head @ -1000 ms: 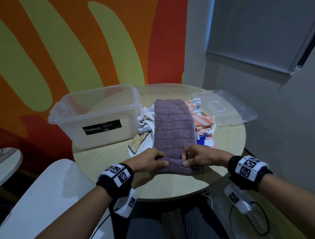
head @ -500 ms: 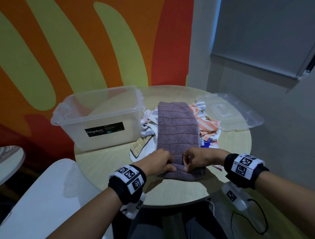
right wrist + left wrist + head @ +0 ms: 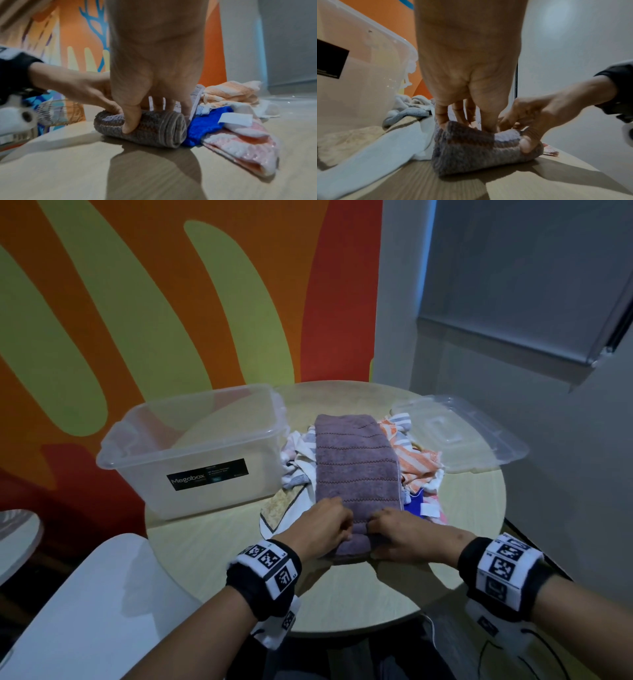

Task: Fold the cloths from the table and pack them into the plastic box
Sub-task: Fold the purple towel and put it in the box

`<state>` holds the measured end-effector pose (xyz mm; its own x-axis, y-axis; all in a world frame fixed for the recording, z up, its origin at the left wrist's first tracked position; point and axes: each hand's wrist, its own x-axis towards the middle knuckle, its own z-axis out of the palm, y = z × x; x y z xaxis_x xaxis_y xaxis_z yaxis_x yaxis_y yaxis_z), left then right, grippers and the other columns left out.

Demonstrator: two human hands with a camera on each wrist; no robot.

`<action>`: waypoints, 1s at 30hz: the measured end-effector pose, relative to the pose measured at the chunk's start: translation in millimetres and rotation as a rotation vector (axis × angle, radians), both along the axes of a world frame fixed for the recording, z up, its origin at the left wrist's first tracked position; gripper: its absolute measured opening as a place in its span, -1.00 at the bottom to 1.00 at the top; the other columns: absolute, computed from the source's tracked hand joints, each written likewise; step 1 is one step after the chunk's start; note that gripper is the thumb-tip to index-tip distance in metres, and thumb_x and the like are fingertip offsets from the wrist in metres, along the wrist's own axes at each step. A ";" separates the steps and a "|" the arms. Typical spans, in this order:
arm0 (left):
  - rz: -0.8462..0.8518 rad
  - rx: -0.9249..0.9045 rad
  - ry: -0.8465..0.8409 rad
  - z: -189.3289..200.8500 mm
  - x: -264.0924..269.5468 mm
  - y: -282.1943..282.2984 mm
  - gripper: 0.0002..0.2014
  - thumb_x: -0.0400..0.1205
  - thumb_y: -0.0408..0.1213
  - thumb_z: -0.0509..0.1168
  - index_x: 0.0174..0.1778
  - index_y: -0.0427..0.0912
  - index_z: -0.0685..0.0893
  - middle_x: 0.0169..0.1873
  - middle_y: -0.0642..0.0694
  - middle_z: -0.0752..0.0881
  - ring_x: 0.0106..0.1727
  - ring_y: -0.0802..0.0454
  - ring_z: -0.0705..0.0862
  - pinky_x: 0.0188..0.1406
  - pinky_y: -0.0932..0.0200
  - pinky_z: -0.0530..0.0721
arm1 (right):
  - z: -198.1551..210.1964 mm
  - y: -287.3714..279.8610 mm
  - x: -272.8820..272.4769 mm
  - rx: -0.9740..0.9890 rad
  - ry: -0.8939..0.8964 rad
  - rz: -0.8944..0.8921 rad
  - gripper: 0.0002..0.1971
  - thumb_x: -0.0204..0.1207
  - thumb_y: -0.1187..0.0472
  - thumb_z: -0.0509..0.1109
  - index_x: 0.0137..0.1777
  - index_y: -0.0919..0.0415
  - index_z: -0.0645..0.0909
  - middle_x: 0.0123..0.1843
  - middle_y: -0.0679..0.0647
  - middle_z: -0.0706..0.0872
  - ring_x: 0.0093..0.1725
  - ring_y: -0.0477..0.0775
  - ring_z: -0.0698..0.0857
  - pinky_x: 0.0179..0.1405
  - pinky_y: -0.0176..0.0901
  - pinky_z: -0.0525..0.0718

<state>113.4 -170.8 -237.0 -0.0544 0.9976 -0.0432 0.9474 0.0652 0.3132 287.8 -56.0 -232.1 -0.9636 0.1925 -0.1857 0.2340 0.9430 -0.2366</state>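
Note:
A long purple towel lies down the middle of the round table, its near end rolled into a thick roll. My left hand and right hand sit side by side on that roll, fingers curled over its top and thumbs against its near side. Under and beside the towel lies a heap of other cloths: orange-striped, blue, pink, white. The clear plastic box stands open at the left and looks empty.
The box's clear lid lies at the table's far right edge. A white chair stands at the near left, close to the table. The painted wall is right behind the box.
Both hands have rolled the towel's near end away from me, so the roll is thicker and the flat part shorter. The head view has shifted slightly.

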 end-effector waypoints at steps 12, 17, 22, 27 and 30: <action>-0.066 -0.001 -0.015 13.4 2.5 -10.5 -0.75 0.65 -0.17 0.38 0.21 -0.07 0.58 0.14 -0.09 0.67 0.07 -0.03 0.60 -0.08 0.09 0.47 | 21.7 38.0 -5.7 -0.352 -0.111 -0.153 -0.75 0.73 0.04 0.35 0.01 0.23 0.66 -0.06 0.20 0.74 -0.13 0.14 0.64 -0.06 0.02 0.60; -0.090 0.053 -0.076 45.8 6.6 -14.3 -0.79 0.68 -0.21 0.33 0.21 -0.13 0.62 -0.02 -0.06 0.63 -0.06 -0.03 0.57 -0.13 0.00 0.52 | 52.7 44.4 10.1 -0.386 0.004 -0.127 -0.72 0.78 0.05 0.30 0.02 0.28 0.65 -0.14 0.18 0.66 -0.24 -0.08 0.53 -0.23 -0.21 0.51; -0.141 -0.056 -0.117 59.0 19.7 -29.6 -0.84 0.66 -0.20 0.31 0.12 -0.12 0.64 -0.09 -0.10 0.68 -0.14 -0.06 0.61 -0.15 -0.07 0.60 | 52.3 33.3 27.4 -0.527 -0.048 -0.119 -0.73 0.76 0.01 0.33 -0.01 0.21 0.67 -0.24 -0.06 0.64 -0.28 -0.11 0.57 -0.28 -0.20 0.58; -0.170 -0.188 -0.167 46.9 30.0 -43.3 -0.87 0.70 -0.19 0.32 0.11 -0.11 0.64 -0.19 -0.05 0.63 -0.22 0.01 0.55 -0.16 0.00 0.54 | 33.1 21.5 43.0 -0.664 -0.123 -0.095 -0.76 0.74 -0.02 0.35 -0.17 -0.08 0.71 -0.25 -0.12 0.65 -0.23 -0.12 0.58 -0.14 -0.15 0.56; -0.152 -0.278 -0.234 24.5 28.4 -44.4 -0.78 0.72 -0.20 0.31 0.26 -0.14 0.68 -0.05 -0.07 0.71 -0.12 0.00 0.61 -0.07 0.04 0.58 | 9.3 15.3 41.9 -0.630 -0.136 -0.125 -0.76 0.72 -0.09 0.36 -0.05 -0.01 0.75 -0.13 0.02 0.78 -0.12 -0.12 0.65 0.01 0.02 0.65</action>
<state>141.7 -215.2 -212.4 0.1366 0.9420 -0.3064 0.8580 0.0420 0.5118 329.7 -40.7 -222.8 -0.9011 0.1159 -0.4179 0.3994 0.5973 -0.6955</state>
